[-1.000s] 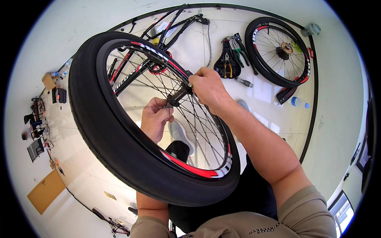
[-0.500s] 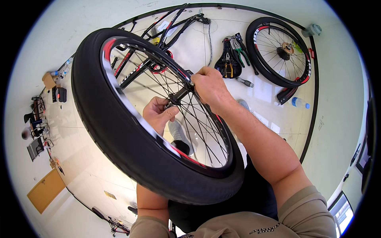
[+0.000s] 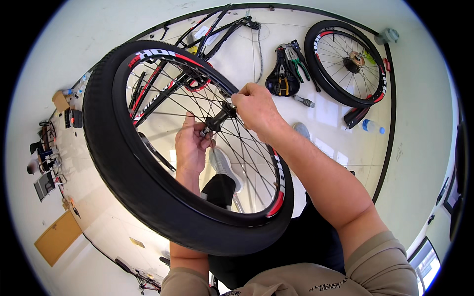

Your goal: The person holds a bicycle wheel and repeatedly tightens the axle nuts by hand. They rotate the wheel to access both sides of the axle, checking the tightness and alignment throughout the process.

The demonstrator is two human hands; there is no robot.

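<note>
A bicycle wheel with a fat black tyre stands tilted in front of me, its rim black with red and white markings. Thin dark spokes run to the black hub in its middle. My left hand reaches behind the near rim, its fingers around the axle end at the hub's left side, one finger sticking up. At the hub's other side my right hand is closed, fingers pinched together at the axle end. Its fingertips and the exact part they hold are mostly hidden.
A black and red bicycle frame lies behind the wheel. To its right are a black saddle-shaped tray with pliers, a second wheel with a cassette, and a water bottle. My shoe shows through the spokes.
The wheel has turned, bringing different rim markings into view, and its upper edge has tilted slightly left. My left hand's fingers have shifted around the axle end; my right hand stays nearly in place.
</note>
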